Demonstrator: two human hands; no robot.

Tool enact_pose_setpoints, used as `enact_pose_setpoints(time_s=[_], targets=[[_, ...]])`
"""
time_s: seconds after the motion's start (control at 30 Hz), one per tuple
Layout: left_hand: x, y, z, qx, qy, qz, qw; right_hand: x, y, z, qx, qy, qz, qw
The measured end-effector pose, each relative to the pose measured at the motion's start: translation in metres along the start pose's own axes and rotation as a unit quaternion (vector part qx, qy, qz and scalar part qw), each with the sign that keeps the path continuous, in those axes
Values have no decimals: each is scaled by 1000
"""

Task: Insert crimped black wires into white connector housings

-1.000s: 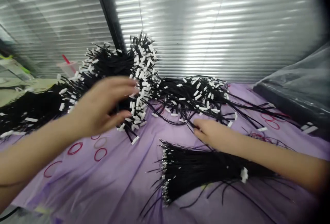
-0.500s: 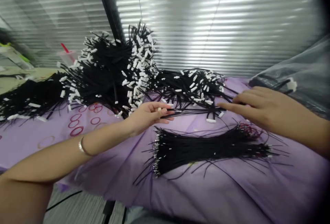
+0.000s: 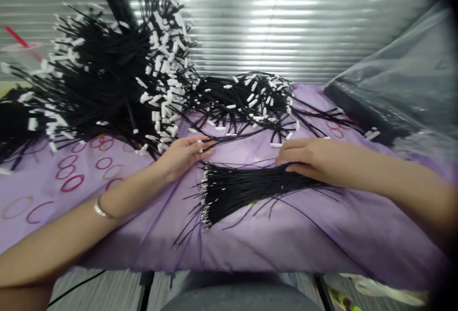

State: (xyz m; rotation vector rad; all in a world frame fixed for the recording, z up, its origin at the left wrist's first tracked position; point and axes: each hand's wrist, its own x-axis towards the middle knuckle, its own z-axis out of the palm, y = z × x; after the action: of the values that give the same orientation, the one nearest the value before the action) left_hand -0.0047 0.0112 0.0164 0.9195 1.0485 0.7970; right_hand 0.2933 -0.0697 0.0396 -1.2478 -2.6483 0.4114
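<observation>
My left hand (image 3: 182, 156) lies at the front edge of a large heap of black wires with white connectors (image 3: 118, 77). Its fingertips pinch thin loose black wires (image 3: 236, 138), and a white connector rests by the fingers. My right hand (image 3: 307, 158) is closed over the far end of a tidy bundle of black wires (image 3: 243, 194), whose crimped metal tips fan out at the left. That end of the bundle is hidden under the hand. A smaller tangle of wires and connectors (image 3: 246, 98) lies behind both hands.
A purple cloth printed with red rings (image 3: 250, 249) covers the table. A clear plastic sheet over a dark edge (image 3: 400, 72) rises at the right. Slatted blinds (image 3: 286, 20) stand behind, and a plastic cup with a red straw (image 3: 21, 48) sits far left.
The view has tilted down, so everything sits higher in the picture. My right hand has moved from the loose wires onto the bundle, and my left hand has shifted slightly left.
</observation>
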Motion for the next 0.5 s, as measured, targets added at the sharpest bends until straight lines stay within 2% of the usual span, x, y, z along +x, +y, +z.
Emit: enact_pose_setpoints(time_s=[0.07,0.17,0.27,0.33,0.4,0.43,0.5], targets=[[1,-1,-5,-3,-5,-9,1000,-8,9,8,37,-38,-38,998],[4,-1,-8,-7,18,-9,1000,-10,16,20,84,-12,-40,996],[0,0,-6,-11,28,-7,1000,-7,12,17,119,49,49,991],[-6,-1,-3,-8,15,-16,1000,2,2,9,159,131,96,974],[-12,-3,2,-12,-2,-29,999,19,-14,3,207,225,109,946],[-14,-4,4,-18,-12,-38,999,30,-22,3,227,248,110,935],[-16,-7,7,-29,-30,-59,997,55,-38,11,240,232,92,938]])
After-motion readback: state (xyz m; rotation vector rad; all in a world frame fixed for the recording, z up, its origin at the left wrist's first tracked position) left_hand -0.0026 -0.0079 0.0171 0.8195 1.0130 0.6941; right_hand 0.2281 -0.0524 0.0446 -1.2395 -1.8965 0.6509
